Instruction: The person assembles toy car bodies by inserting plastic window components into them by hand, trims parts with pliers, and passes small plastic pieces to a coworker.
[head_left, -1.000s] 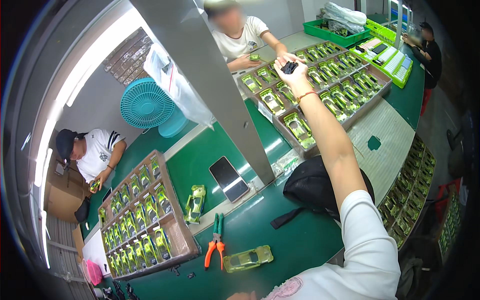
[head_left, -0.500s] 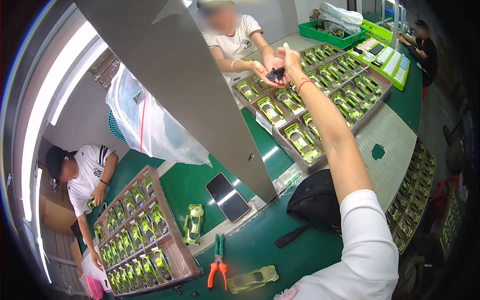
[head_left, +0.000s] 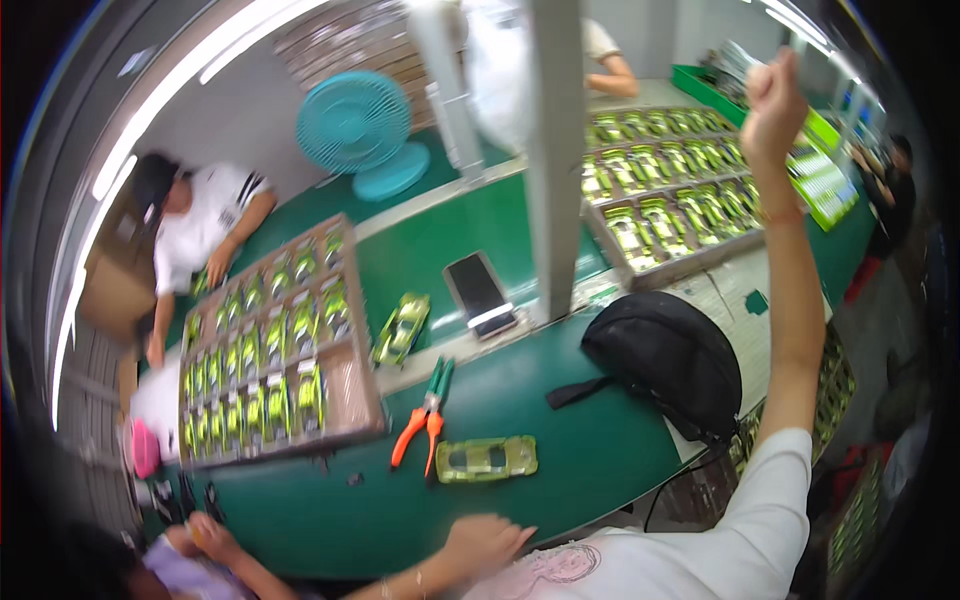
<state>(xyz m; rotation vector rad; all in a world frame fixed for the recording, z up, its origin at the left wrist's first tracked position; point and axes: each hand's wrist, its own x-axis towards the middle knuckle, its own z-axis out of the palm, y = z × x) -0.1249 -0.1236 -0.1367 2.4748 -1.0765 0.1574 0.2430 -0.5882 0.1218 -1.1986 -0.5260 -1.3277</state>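
My right hand [head_left: 775, 110] is raised at the upper right, its fingers closed in a fist. Whatever lies inside the fist is hidden. Low in the middle, my left hand [head_left: 483, 545] hovers by the table's near edge, slightly blurred, its fingers loosely stretched and nothing seen in them. Nearest to it lies a translucent yellow-green toy car body [head_left: 487, 458]. Pliers [head_left: 434, 402] with orange handles rest just left of that body. Farther back, another green toy car [head_left: 402, 328] lies beside a dark phone [head_left: 478, 290].
A divided tray [head_left: 375, 400] of green car bodies stands at left; another tray [head_left: 690, 262] stands at far right. A black bag [head_left: 665, 350] and a grey post [head_left: 555, 160] stand between. Co-workers sit around the table, one at the lower left. A teal fan [head_left: 355, 120] stands behind.
My right hand has left the co-worker's cupped hands, which held small black parts, and is now raised in a fist. My left hand has come into view. The view has turned left.
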